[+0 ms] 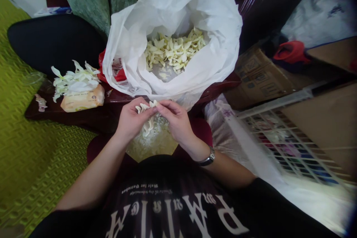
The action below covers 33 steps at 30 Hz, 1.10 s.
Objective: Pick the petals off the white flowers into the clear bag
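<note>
My left hand (132,118) and my right hand (174,118) meet above my lap, their fingers pinching a cluster of cream flower petals (145,107) between them. More strips hang below my fingers over a pale heap of plant scraps (152,143). Beyond my hands, a white plastic bag (128,48) stands open with a mound of cream petals (174,50) inside. To the left, a bunch of whole white flowers (75,81) rests on a yellowish packet (83,98). A dark wristband watch (208,158) circles my right wrist.
A polished dark wooden table (83,119) carries the flowers and bag, with a red plastic bag (110,70) behind. A green textured mat (36,148) spreads left, a black cushion (52,42) behind it. A cardboard box (259,78) and white wire rack (290,148) stand right.
</note>
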Each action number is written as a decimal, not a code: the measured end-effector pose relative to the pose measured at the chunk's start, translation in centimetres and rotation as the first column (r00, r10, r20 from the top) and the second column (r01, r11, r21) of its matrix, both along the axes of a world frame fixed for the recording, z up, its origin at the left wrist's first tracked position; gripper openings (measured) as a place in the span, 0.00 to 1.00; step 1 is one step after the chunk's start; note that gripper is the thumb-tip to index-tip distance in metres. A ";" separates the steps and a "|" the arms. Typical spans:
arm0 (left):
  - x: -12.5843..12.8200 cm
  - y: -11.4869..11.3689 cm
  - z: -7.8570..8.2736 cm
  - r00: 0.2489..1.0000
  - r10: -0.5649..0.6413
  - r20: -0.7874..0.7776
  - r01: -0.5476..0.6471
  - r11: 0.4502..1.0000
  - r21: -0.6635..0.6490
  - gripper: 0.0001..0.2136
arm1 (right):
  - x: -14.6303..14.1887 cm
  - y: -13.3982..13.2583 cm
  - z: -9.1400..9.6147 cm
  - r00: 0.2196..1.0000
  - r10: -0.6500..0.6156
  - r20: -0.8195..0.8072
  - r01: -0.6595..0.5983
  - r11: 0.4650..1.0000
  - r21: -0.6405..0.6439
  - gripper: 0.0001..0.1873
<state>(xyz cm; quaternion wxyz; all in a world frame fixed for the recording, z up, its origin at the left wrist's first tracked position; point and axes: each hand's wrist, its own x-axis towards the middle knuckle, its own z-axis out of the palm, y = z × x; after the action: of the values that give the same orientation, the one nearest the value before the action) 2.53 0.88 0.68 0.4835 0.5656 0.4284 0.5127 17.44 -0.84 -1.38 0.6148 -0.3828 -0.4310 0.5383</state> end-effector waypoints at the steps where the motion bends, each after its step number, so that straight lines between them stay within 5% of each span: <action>1: 0.1 -0.1 0.0 1.000 -0.002 0.007 0.003 1.000 -0.015 0.17 | 0.0 0.0 0.1 1.000 0.000 -0.028 -0.001 1.000 -0.018 0.11; 6: 0.2 -0.3 0.2 0.999 -0.027 -0.025 0.026 0.999 -0.040 0.14 | 0.0 0.4 0.0 0.999 -0.040 -0.019 0.039 0.999 -0.005 0.08; 11: 0.1 0.0 0.2 0.995 -0.025 -0.092 0.033 0.995 0.094 0.17 | -0.1 0.3 -0.1 0.997 -0.076 0.009 0.076 0.997 0.028 0.08; 20: 0.4 0.0 -0.1 1.000 -0.002 0.005 0.002 1.000 -0.020 0.16 | -0.4 0.1 0.4 0.995 -0.035 -0.097 0.025 0.995 -0.099 0.12; 27: 0.6 0.0 0.6 0.996 -0.019 -0.091 0.026 0.996 0.082 0.17 | -0.2 0.2 0.2 0.996 -0.056 -0.062 0.051 0.995 -0.088 0.09; 33: 0.6 0.3 -0.2 1.000 0.005 0.007 -0.005 1.000 -0.029 0.17 | -0.4 0.1 0.3 0.990 -0.049 -0.133 0.029 0.989 -0.147 0.12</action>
<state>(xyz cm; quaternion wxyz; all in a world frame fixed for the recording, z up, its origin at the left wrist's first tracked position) 3.14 1.17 0.48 0.4917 0.5557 0.4356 0.5096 17.07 -0.76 -1.05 0.6238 -0.3971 -0.3401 0.5810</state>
